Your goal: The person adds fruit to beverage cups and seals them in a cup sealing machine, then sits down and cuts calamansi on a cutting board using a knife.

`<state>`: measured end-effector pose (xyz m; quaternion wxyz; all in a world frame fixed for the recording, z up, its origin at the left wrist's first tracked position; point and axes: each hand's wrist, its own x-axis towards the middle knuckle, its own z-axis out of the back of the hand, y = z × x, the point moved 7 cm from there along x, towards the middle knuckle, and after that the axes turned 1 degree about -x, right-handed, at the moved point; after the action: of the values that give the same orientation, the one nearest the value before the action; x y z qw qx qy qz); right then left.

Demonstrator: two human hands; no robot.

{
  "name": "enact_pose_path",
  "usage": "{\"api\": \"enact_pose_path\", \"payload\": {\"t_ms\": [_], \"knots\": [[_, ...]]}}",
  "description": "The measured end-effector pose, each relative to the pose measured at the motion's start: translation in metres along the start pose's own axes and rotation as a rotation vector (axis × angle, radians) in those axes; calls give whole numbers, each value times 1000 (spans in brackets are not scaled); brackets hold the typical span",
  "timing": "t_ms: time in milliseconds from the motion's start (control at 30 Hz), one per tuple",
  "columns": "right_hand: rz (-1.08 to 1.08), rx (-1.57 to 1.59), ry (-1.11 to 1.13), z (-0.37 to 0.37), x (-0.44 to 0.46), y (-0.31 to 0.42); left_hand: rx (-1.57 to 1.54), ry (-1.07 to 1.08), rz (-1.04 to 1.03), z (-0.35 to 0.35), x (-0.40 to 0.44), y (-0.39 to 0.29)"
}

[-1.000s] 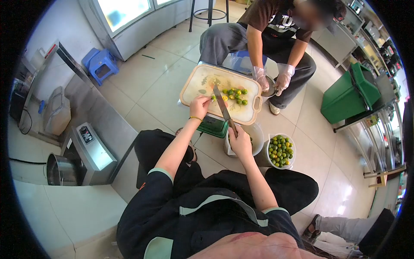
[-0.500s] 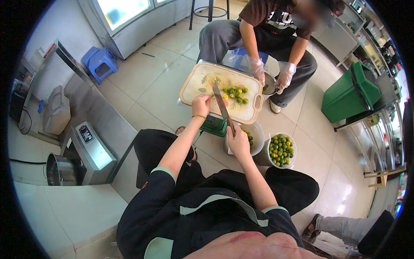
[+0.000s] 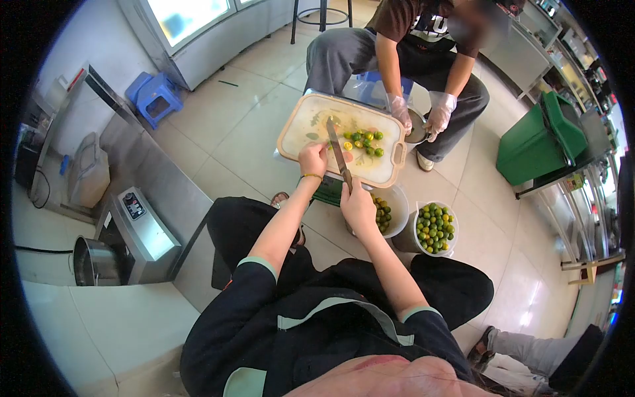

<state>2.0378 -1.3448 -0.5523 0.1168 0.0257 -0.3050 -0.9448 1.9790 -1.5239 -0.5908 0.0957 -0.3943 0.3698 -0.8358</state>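
My right hand (image 3: 358, 206) is wrapped round the handle of a knife (image 3: 338, 149), whose blade points up and away over the cutting board (image 3: 304, 118). My left hand (image 3: 313, 159) rests at the near left part of the board, fingers pressed together beside the blade; whatever they may pinch is hidden. Several small green citrus fruits (image 3: 370, 151) lie on the board right of the blade, with a cut one (image 3: 348, 145) showing yellow flesh. Below the board stand a white bucket (image 3: 399, 210) with some fruits inside and a second bucket (image 3: 452, 252) full of them.
Across the board sits a person (image 3: 433, 49) in clear gloves, holding a metal bowl (image 3: 417, 126). A green bin (image 3: 532, 147) stands at right, a blue stool (image 3: 159, 99) at left, and a steel pot (image 3: 97, 263) at lower left. Another person's leg (image 3: 526, 351) shows at lower right.
My right hand and the knife have shifted slightly left, and the blade is steeper. My left hand has moved slightly right. More of the near bucket's fruit shows. The other person's hands have shifted slightly.
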Motion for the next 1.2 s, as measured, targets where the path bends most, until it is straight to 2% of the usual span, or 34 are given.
{"api": "enact_pose_path", "payload": {"t_ms": [200,367,467,567,733,867,967,1033,1100,1133,1167,1200], "knots": [[8,-13,-8,-15,17,-4,73,18,32,-3,-1,2],[-55,15,32,-14,3,-3,38,-23,14,-2,-3,3],[24,-9,-31,-18,24,-1,12,0,34,-9,-5,15],[-3,-23,-17,-24,23,-4,-14,-23,51,-13,-5,25],[-97,-22,87,1,-35,-22,69,-115,129,-17,2,34],[-97,81,41,29,-51,-41,88,45,153,-5,18,15],[-72,113,-1,52,-50,-45,-164,-171,316,13,0,28],[-14,132,-2,54,-40,-46,-187,-216,329,41,-35,-9],[53,77,47,43,-28,-37,-186,-52,358,27,-92,-21],[91,53,75,34,-22,-32,-345,-14,308,26,-111,-58],[130,29,103,27,-17,-28,-207,178,209,-1,-138,-54],[138,15,147,22,-12,-24,142,624,212,-19,-143,-76]]}}
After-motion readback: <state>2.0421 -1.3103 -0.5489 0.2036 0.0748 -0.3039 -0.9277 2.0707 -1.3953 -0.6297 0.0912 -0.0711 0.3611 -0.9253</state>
